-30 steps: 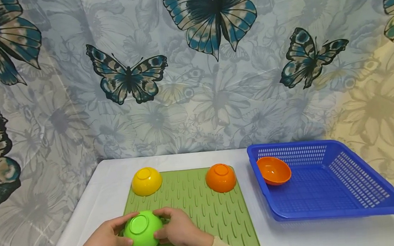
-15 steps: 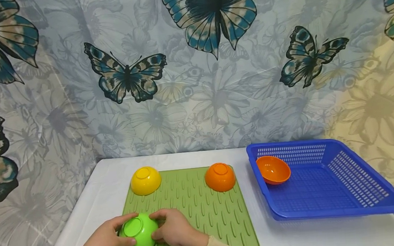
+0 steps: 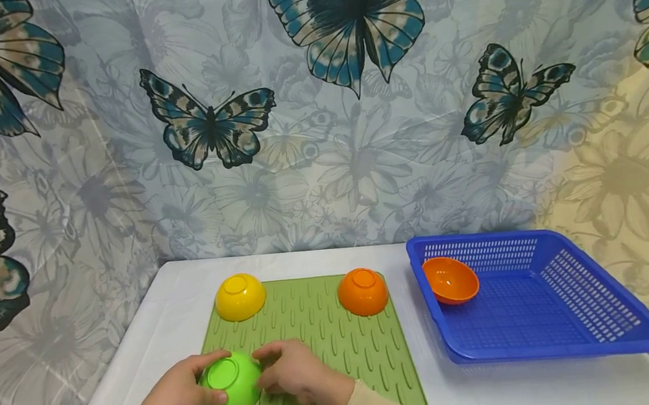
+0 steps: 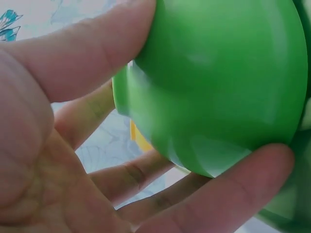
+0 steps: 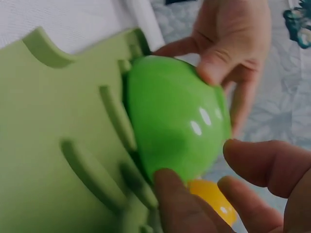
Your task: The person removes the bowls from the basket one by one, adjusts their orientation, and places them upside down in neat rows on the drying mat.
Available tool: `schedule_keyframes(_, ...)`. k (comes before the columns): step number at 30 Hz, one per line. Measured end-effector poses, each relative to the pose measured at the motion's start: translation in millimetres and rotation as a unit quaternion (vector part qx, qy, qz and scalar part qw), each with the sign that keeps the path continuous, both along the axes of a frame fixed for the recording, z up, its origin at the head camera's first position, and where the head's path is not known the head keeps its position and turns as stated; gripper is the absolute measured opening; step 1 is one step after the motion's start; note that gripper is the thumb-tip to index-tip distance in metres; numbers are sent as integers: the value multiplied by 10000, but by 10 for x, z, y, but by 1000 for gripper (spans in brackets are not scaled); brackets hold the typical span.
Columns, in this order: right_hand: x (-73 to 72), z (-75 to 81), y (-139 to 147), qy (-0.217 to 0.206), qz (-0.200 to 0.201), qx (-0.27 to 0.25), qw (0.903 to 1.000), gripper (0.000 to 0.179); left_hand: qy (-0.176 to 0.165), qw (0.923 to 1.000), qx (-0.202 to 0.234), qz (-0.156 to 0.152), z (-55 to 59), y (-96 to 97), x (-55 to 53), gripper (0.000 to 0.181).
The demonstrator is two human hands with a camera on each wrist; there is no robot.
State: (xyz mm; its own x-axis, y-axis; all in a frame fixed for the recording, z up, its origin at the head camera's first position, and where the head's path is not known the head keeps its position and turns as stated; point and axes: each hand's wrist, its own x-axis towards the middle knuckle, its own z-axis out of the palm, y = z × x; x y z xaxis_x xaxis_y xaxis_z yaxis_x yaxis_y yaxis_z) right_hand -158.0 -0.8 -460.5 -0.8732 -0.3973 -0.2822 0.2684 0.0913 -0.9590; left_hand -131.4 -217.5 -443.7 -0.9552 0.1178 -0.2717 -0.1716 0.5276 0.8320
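An upside-down green bowl (image 3: 234, 394) is at the front left of the green ridged mat (image 3: 339, 351). My left hand (image 3: 173, 394) grips its left side, thumb on the near wall and fingers round the far side; the left wrist view shows the thumb (image 4: 92, 53) against the bowl. At the bowl's right side is my right hand (image 3: 296, 371), its fingers loosely bent. In the right wrist view its thumb (image 5: 267, 162) appears just off the bowl, while one fingertip (image 5: 167, 182) overlaps the bowl's edge; contact is unclear.
Upside-down yellow (image 3: 240, 298) and orange (image 3: 362, 293) bowls sit at the mat's back corners. To the right, a blue basket (image 3: 562, 357) contains another orange bowl (image 3: 452, 281), lying open side up. A butterfly-print cloth (image 3: 334, 182) hangs behind the white table (image 3: 495, 394).
The green bowl shifted slightly left and toward the front, both hands with it. Since half a second ago my right hand has drawn back a little to the right, while the left keeps its grip.
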Motion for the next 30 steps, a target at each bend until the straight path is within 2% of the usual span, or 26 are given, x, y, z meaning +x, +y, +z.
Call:
schedule_keyframes(3, -66, 120, 142, -142, 127, -138, 9997, 45, 29, 10000, -92, -4, -1, 8, -9, 76)
schedule_keyframes(7, -204, 422, 463, -253, 388, -488, 9977, 45, -107, 9999, -92, 71, -6, 4, -13, 76)
schedule_keyframes(13, -462, 980, 1286, -446, 979, -1135, 9877, 54, -214, 9996, -118, 114, 7, 14, -18, 78)
schedule_keyframes(16, -601, 1203, 1832, -472, 800, -1273, 9875, 57, -150, 9997, -184, 80, 3, 25, -22, 77)
schedule_keyframes(19, -743, 1351, 2424, -379, 487, -1183, 9911, 58, -82, 9996, -246, 63, -4, 24, -18, 77)
schedule_keyframes(24, -943, 1396, 3292, -325, -51, -392, 9987, 62, -54, 9998, -170, 52, -3, 17, -13, 76)
schedule_keyframes(27, -1036, 1312, 3651, -584, -380, 50, 9976, 68, -37, 9999, -148, 55, -1, 16, -13, 77)
schedule_keyframes(30, -1123, 1161, 3869, -942, -534, 209, 9939, 75, -33, 9999, -149, 67, -3, 16, -16, 77)
